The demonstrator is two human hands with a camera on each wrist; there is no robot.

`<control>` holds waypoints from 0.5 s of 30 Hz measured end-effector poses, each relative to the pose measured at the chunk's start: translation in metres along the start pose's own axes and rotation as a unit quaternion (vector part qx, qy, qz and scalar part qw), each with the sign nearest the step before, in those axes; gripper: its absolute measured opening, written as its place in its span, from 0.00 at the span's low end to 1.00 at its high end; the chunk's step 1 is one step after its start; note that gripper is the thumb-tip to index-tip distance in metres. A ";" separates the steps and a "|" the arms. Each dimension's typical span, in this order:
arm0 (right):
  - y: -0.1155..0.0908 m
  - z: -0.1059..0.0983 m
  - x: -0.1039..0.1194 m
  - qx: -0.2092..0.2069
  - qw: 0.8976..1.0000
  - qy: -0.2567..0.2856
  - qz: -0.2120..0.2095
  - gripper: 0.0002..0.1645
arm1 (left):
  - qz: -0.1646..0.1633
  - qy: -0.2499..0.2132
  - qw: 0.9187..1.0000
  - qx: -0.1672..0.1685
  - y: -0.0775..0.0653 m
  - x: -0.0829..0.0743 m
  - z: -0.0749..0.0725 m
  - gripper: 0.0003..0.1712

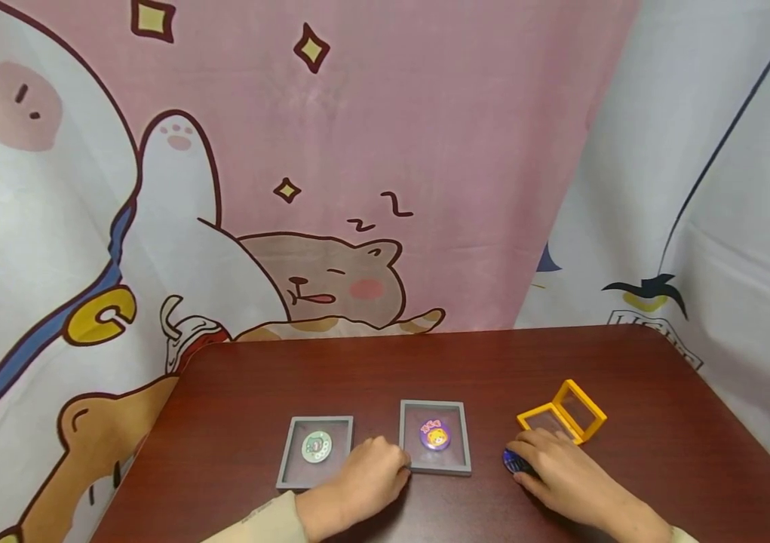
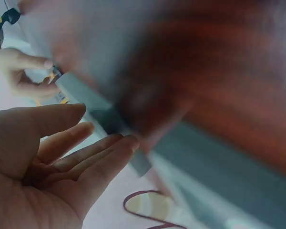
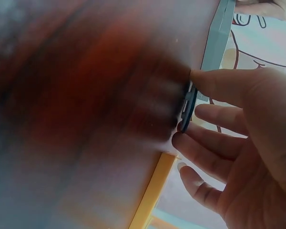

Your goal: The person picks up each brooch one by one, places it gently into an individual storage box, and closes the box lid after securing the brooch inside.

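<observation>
My right hand [image 1: 557, 471] grips a dark blue round badge [image 1: 515, 461] by its edge, low over the tabletop. In the right wrist view, the thumb and fingertips hold the thin badge [image 3: 188, 107] edge-on. Just beyond this hand, a yellow display frame [image 1: 578, 415] stands folded open like a book. My left hand [image 1: 367, 479] rests at the lower left corner of a grey frame [image 1: 467, 445], fingers loosely bent. A purple badge [image 1: 435, 435] with a yellow bear sits inside that frame. In the left wrist view, thumb and fingers [image 2: 105, 162] are apart.
Left of my left hand lies a second grey frame [image 1: 289, 452] with a pale green round badge [image 1: 317, 446] in it. Everything stands on a dark red-brown wooden table [image 1: 357, 369]. A cartoon-printed curtain [image 1: 466, 188] hangs behind the table's far edge.
</observation>
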State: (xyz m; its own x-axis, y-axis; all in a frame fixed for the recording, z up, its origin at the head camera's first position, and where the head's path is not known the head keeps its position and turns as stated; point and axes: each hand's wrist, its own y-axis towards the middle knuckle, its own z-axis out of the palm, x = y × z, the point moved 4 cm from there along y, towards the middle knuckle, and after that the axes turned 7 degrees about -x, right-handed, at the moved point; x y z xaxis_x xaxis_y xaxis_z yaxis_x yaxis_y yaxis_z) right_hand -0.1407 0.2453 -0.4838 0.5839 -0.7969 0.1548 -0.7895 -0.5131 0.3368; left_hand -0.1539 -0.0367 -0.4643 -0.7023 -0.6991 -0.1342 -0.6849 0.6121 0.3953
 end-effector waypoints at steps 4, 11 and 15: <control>-0.001 -0.005 0.001 -0.006 1.000 0.004 0.005 0.21 | 0.002 0.003 1.000 -0.025 0.012 -0.002 -0.014 0.21; -0.002 -0.023 0.001 -0.032 0.999 0.001 0.031 0.25 | -0.011 -0.046 0.998 -0.042 0.042 -0.003 -0.027 0.28; -0.003 -0.032 0.000 -0.053 0.998 0.002 0.042 0.28 | -0.008 -0.069 0.996 -0.054 0.058 -0.007 -0.025 0.12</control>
State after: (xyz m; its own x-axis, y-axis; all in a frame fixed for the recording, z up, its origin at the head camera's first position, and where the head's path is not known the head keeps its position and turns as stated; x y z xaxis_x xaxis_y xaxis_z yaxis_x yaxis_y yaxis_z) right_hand -0.1322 0.2576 -0.4554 0.5174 -0.8343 0.1904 -0.8113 -0.4075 0.4192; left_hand -0.1838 -0.0051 -0.4178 -0.7165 -0.6468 -0.2614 -0.6764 0.5524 0.4872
